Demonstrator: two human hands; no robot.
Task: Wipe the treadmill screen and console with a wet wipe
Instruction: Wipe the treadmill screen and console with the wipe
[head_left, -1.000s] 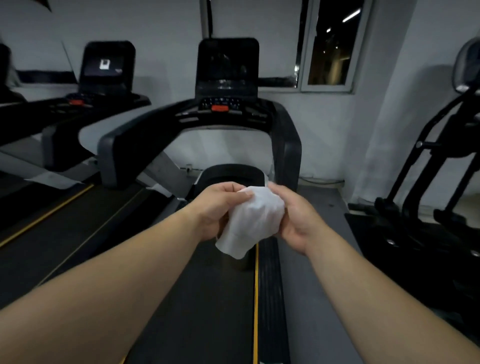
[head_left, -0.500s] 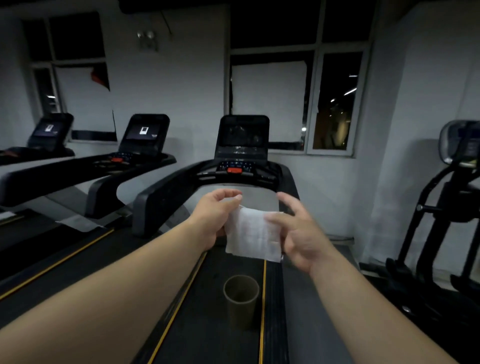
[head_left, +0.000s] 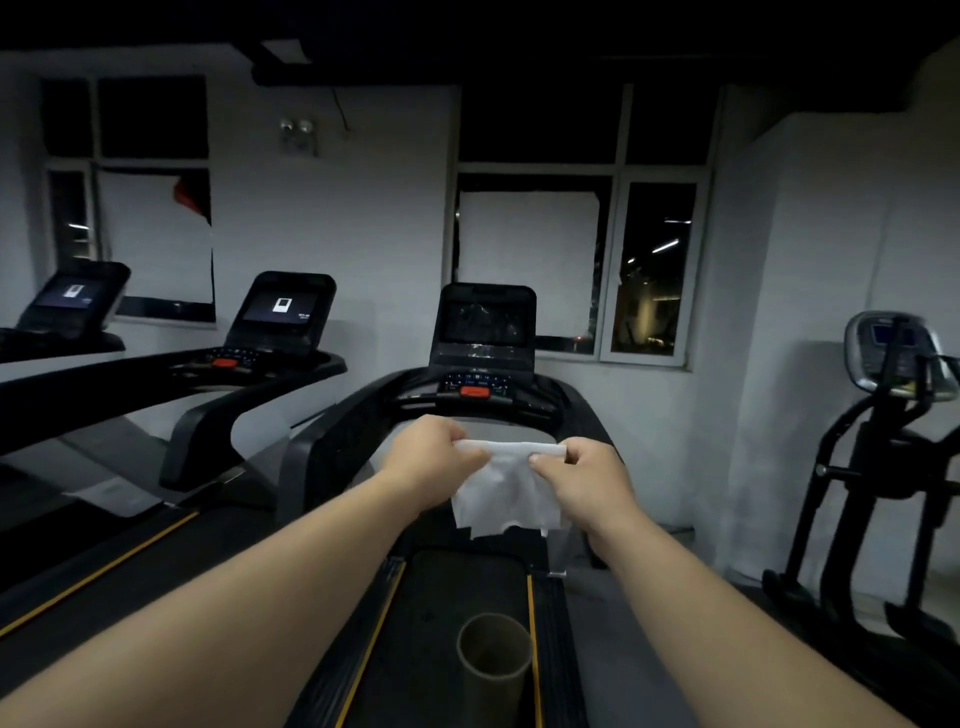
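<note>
The wet wipe is held stretched by its top edge between the left hand and right hand, fingers pinched on its upper corners, so that it hangs open, presumably to give a flat wiping face. It is held short of the treadmill's console and dark screen, neither yet touched. A cardboard tube stands on the belt near its right edge.

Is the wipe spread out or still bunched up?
Spread: the wipe hangs flat, its top edge pinched between left hand and right hand.
</note>
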